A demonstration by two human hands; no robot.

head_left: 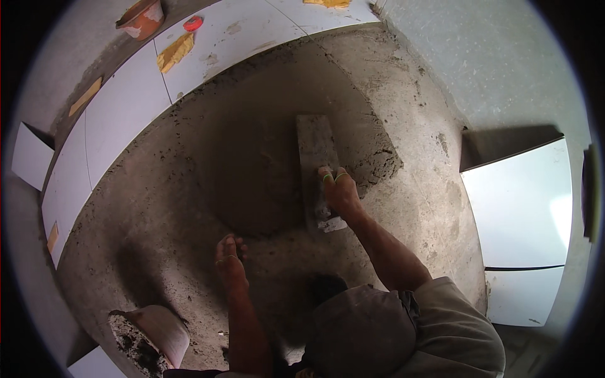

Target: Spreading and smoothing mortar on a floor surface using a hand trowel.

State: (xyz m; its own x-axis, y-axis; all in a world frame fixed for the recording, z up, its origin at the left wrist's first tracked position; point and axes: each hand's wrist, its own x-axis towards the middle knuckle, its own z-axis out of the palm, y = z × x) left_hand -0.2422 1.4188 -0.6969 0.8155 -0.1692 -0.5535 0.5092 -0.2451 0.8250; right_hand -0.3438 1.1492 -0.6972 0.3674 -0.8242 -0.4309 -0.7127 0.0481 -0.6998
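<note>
In my right hand (340, 192) is a long rectangular plastering trowel (315, 142), its handle hidden under my closed fingers. The flat blade lies on a patch of wet grey mortar (252, 170) spread over the rough floor, pointing away from me. Pale residue clings to the blade's near end. My left hand (230, 258) hovers near the mortar's front edge, its fingers loosely bent and apart, with nothing seen in them. Both hands have thin bands on some fingers. On the far side, white floor tiles (120, 129) border the mortar.
A mortar-caked bucket (162, 334) lies tipped at lower left. Large white tiles (520, 208) lean against the right wall. An orange tub (142, 22), a yellow foam piece (175, 53) and a small red object (193, 24) rest on or beside the far tiles.
</note>
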